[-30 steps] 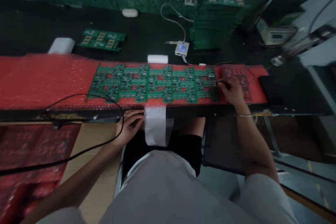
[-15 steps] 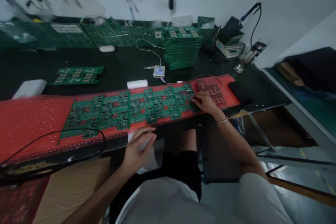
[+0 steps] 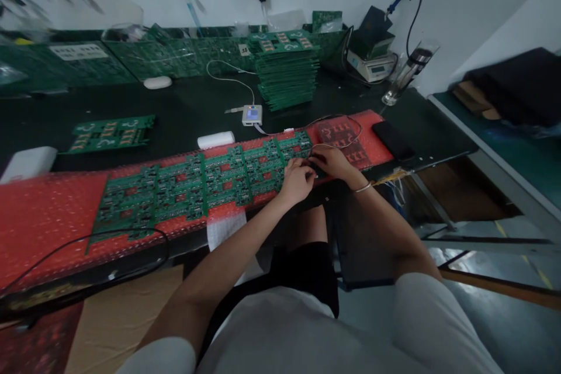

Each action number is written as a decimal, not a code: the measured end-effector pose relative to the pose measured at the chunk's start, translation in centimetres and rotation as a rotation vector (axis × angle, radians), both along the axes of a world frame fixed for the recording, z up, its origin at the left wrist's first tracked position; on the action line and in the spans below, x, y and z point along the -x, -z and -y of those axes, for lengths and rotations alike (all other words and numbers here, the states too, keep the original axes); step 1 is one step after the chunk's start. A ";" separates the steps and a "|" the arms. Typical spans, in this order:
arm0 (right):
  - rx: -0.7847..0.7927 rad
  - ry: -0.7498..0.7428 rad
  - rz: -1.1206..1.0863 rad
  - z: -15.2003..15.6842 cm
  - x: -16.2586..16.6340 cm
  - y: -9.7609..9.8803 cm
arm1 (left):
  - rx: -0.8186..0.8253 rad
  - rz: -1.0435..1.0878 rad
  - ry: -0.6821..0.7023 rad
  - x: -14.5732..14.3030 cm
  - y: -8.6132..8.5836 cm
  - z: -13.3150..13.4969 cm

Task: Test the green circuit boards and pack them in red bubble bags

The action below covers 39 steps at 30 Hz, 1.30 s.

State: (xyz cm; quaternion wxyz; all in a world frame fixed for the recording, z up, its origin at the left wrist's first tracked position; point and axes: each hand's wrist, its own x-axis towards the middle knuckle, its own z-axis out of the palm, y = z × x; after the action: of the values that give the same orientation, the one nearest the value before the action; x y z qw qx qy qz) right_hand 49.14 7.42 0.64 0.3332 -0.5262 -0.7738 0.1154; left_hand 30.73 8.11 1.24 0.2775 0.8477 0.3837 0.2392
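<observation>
A row of joined green circuit boards (image 3: 177,187) lies on red bubble wrap (image 3: 48,210) along the bench's front edge. At the row's right end my right hand (image 3: 331,162) pinches the end of a thin wire (image 3: 360,127), which loops over the red wrap. Close beside it, my left hand (image 3: 299,178) is over the last board, fingers curled and drawn together; what they grip, if anything, is hidden. A small white device with a lit screen (image 3: 252,115) sits behind the boards, with cables attached.
Behind stands a tall stack of green boards (image 3: 287,79). A white roll (image 3: 215,140) and more boards (image 3: 111,133) lie further left. At right are a black phone (image 3: 393,140), a glass bottle (image 3: 405,77) and a scale (image 3: 372,67). A black cable (image 3: 164,251) hangs over the front edge.
My left hand has moved right and forward, from the bench's front edge to the last board beside my right hand. My right hand stays at the row's right end. The camera view has shifted slightly.
</observation>
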 end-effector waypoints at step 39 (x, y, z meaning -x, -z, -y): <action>0.132 -0.027 -0.269 -1.2 2.9 0.1 | -0.340 -0.114 0.064 13.8 -0.1 7.2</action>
State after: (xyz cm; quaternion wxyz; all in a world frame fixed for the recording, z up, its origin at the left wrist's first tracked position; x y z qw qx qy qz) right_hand 46.22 8.61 0.57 0.3969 -0.5162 -0.7200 0.2400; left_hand 16.97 0.89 1.34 0.1154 0.9063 0.3257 0.2435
